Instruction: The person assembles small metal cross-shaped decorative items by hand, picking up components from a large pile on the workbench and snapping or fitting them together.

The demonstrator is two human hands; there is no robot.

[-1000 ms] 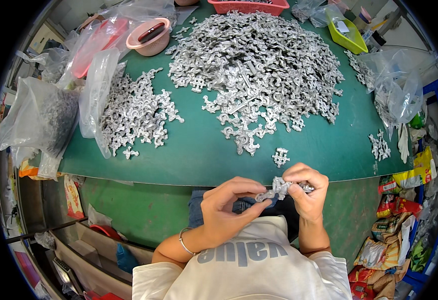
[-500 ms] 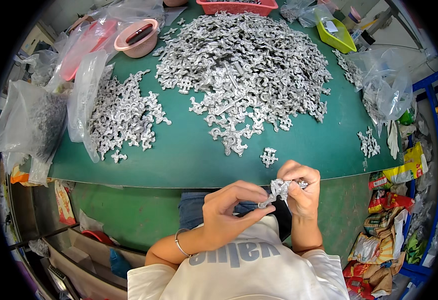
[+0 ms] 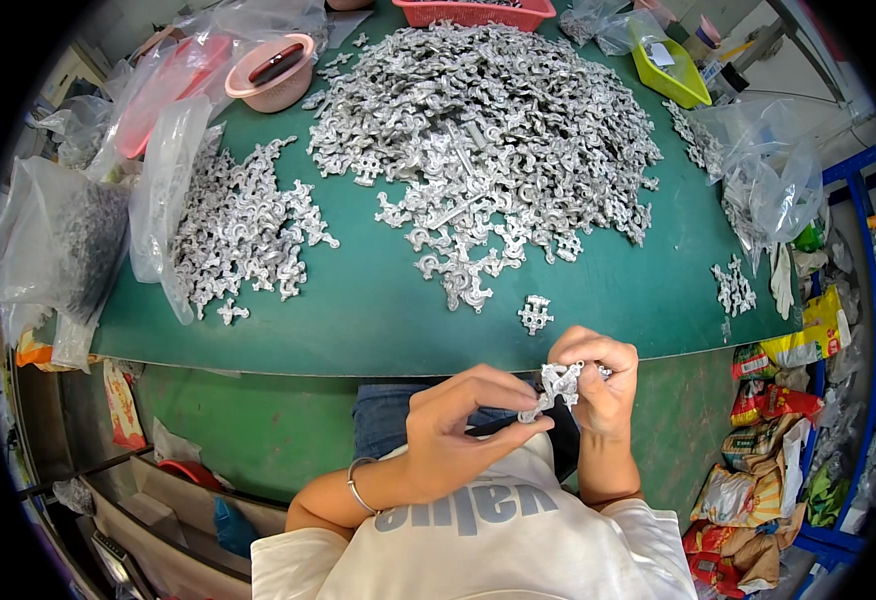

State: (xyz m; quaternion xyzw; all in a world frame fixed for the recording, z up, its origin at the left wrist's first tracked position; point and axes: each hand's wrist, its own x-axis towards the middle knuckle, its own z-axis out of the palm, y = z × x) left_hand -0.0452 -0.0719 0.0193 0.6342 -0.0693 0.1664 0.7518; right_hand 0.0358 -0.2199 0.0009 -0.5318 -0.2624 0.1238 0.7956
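Metal casting [image 3: 556, 384]: silvery, branched, held between both hands over the lap, below the table edge.
Left hand [image 3: 458, 425]: fingers curled, pinching its lower end.
Right hand [image 3: 598, 378]: closed round its top.
Table [image 3: 378, 310]: green mat.
Pile [image 3: 488, 130]: tangled grey castings.

A green work table [image 3: 378, 320] fills the middle of the frame, its front edge curving across the centre, with a green panel [image 3: 258, 420] below it and brown shelf-like boards [image 3: 148, 500] at lower left. Clear plastic bags [image 3: 68, 240] crowd the left edge, a pink bowl [image 3: 276, 85] sits upper left, a red basket [image 3: 478, 12] top centre, a yellow-green tray [image 3: 673, 75] upper right. A blue metal rack [image 3: 863, 330] runs down the right side with colourful packets [image 3: 758, 490] heaped at lower right; light is even and bright.
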